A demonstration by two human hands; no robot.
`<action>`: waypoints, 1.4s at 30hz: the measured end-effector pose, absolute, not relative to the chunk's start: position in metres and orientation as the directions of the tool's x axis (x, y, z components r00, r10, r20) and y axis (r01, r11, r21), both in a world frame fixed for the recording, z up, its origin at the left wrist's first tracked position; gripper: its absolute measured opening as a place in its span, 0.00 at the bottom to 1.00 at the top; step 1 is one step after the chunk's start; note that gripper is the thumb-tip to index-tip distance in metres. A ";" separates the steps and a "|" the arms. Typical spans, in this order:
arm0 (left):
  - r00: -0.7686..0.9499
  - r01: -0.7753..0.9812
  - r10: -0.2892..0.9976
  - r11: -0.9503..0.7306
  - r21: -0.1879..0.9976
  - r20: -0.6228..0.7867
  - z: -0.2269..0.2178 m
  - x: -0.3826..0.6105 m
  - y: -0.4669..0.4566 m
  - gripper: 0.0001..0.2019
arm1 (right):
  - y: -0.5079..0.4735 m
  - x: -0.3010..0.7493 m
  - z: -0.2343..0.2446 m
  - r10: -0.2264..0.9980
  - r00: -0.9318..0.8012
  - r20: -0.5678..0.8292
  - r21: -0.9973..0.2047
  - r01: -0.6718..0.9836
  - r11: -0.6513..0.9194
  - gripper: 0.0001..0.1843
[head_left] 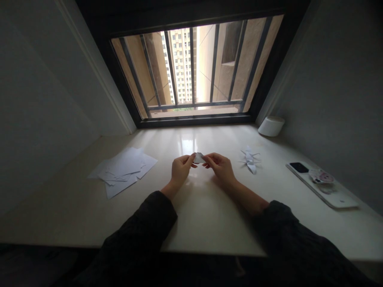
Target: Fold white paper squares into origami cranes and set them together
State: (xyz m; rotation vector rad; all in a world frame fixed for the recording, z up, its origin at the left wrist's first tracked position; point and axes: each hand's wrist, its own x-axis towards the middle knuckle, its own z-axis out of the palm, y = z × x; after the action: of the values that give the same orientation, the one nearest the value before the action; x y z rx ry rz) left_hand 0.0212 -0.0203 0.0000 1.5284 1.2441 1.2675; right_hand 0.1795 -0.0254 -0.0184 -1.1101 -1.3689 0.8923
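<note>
While a big pale surface reaches a window at twelve o'clock, white sheets lie at nine; a phone lies just past three; the left hand and right hand are in the middle; spiky folded paper lies at three; one little paper is between both hands, pinched by their fingers.
</note>
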 end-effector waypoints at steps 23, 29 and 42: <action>-0.051 0.157 0.984 -0.162 0.974 0.172 0.003 0.019 -0.018 0.20 | -0.035 0.178 -0.012 0.904 -0.134 0.406 -0.855 0.294 0.428 0.30; -0.061 0.144 0.987 -0.138 0.980 0.148 0.002 0.020 -0.018 0.21 | -0.031 0.183 -0.011 0.781 -0.115 0.613 -0.612 0.556 0.562 0.10; 0.135 -0.009 0.978 -0.157 0.988 0.157 -0.004 0.022 -0.017 0.32 | -0.023 0.182 -0.013 0.922 0.063 0.382 -0.908 0.210 0.362 0.16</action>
State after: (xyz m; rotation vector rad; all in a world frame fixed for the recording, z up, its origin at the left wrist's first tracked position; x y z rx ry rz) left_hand 0.0219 -0.0170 -0.0044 1.3869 1.0300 1.2194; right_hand 0.1817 -0.0230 -0.0132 -1.1010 -1.4292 0.7496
